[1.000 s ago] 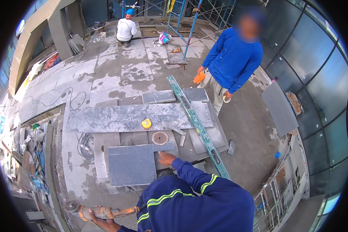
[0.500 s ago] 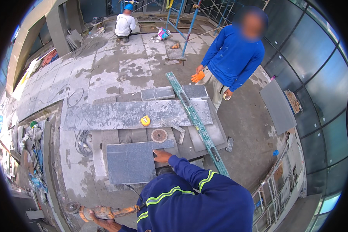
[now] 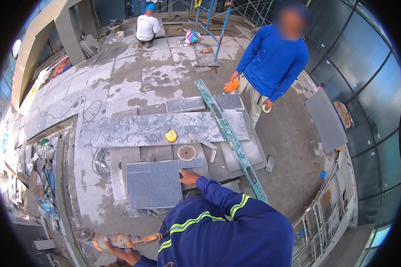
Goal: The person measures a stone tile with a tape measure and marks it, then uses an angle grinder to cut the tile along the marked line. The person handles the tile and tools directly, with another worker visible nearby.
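My left hand (image 3: 119,252), at the lower left, is wrapped round the orange body of an angle grinder (image 3: 116,240). The grinder's disc (image 3: 83,233) points left, away from the stone. Its cable end lies against my blue sleeve. A dark grey stone tile (image 3: 153,184) with a thin line across its face lies in front of me. My right hand (image 3: 190,177) is at the tile's right edge, its fingers closed on that edge and partly hidden. A narrow strip of the same stone (image 3: 192,163) extends just beyond that hand.
Beyond the tile lie a loose cutting disc (image 3: 186,153), a metal angle piece (image 3: 210,150), a yellow tape measure (image 3: 170,135) on a long slab (image 3: 133,129), and a green spirit level (image 3: 229,140). A person in blue (image 3: 274,62) stands at the right; another (image 3: 147,27) crouches far off near scaffolding (image 3: 220,31).
The view has shifted slightly, so the slabs sit a little further right and higher in it. Both hands keep their places on the grinder and at the tile's edge.
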### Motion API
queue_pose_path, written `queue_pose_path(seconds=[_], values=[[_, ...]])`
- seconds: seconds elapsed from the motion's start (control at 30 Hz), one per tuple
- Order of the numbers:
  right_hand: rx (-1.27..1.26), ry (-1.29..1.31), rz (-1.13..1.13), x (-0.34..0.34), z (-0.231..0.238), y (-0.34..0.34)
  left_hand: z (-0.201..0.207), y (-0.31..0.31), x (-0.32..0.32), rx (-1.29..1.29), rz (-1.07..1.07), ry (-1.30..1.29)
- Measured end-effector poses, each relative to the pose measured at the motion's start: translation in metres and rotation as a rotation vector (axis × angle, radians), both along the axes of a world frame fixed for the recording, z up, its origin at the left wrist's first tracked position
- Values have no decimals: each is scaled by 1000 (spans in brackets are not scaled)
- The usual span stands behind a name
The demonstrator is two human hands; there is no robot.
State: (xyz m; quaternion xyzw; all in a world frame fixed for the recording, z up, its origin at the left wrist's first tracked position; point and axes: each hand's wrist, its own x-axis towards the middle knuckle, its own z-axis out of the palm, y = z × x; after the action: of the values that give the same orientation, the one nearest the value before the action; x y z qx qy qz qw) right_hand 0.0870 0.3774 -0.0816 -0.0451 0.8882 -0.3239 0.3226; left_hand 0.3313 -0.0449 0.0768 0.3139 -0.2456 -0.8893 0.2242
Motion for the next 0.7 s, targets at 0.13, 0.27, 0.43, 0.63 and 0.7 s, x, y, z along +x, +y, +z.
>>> queue_pose_path(seconds=[0.13, 0.27, 0.43, 0.63, 0.7], values=[[-9, -2, -25, 2, -5, 0, 6, 4, -3, -41, 32, -52], [10, 12, -34, 4, -7, -5, 1, -2, -1, -49, 71, -69], [-9, 40, -56, 5, -25, -3, 11, 8, -2, -39, 52, -61], [70, 72, -26, 8, -24, -11, 20, 15, -3, -46, 123, -129], [93, 25, 1, 15, 5, -19, 11, 4, 8, -34, 78, -121]])
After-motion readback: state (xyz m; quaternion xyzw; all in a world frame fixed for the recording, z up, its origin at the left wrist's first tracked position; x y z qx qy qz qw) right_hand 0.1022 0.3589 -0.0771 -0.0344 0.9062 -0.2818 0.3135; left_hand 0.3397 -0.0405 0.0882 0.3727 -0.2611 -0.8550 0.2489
